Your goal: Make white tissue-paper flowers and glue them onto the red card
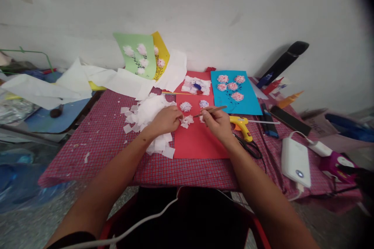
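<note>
My right hand is closed around a thin brown stick-like tool, whose dark pointed tip points left. That tip is just right of a loose white paper flower on the red sheet. At the flower's left edge, my left hand has its fingers pinched together; what lies between them is too small to make out. Two rounder paper flowers with purple specks, one on the left and one on the right, sit above. Another pale flower is partly hidden behind my right fingers.
White paper squares are heaped left of the red sheet. Speckled tissue lies behind it. A blue flower card, yellow glue gun, scissors and white power bank are on the right. A green flower card leans on the wall.
</note>
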{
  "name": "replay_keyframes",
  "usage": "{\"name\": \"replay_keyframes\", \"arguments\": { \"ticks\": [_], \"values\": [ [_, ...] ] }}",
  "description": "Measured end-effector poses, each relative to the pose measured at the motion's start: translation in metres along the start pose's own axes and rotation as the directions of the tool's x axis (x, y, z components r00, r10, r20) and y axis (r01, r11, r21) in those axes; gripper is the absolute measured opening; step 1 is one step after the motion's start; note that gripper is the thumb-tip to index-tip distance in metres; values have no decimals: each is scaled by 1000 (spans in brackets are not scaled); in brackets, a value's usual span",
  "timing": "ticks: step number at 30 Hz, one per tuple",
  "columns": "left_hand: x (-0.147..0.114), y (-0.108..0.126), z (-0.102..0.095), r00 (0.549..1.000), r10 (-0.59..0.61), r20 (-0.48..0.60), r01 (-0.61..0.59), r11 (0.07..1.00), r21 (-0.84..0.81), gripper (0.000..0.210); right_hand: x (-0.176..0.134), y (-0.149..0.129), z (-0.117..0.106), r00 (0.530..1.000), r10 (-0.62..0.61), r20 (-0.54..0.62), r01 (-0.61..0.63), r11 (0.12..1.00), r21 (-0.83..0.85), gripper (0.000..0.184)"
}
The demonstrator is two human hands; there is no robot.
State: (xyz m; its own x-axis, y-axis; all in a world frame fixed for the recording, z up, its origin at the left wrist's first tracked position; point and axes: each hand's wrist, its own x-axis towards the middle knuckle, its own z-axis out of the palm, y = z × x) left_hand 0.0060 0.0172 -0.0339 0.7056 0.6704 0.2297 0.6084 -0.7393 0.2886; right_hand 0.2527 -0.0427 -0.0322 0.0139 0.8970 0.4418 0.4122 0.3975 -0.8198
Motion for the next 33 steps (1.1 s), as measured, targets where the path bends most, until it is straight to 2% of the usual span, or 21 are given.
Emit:
{"name": "replay_keyframes", "arguments": {
  "ticks": [4, 8, 15, 23, 28, 33],
  "values": [
    [-2, 2, -2, 999, -50, -19, 50, 999, 13, 24, 0, -6, 0, 994, -24, 108, 21, 999, 32, 36],
    [0, 5, 0, 992, -122, -40, 124, 992, 37, 28, 0, -13, 1, 993, -29, 111, 27, 999, 17, 35],
    [5, 7, 8, 992, -116, -40, 118, 992, 41, 16, 1, -12, 1, 994, -22, 109, 23, 1000, -7, 33],
    [-2, 4, -11, 991, -123, -54, 126, 990, 56, 11, 3, -8, 0, 968, -36, 247, 47, 998, -41, 32],
    [-7, 1, -26, 994, -7, 111, -1, 998, 66, 11, 3, -4, 3, 957, -73, 282, 83, 996, -22, 31],
    [-6, 8, -23, 997, 42, 62, -46, 997, 68, 17, 3, 1, 4, 960, -72, 272, 80, 997, -19, 33]
  ]
}}
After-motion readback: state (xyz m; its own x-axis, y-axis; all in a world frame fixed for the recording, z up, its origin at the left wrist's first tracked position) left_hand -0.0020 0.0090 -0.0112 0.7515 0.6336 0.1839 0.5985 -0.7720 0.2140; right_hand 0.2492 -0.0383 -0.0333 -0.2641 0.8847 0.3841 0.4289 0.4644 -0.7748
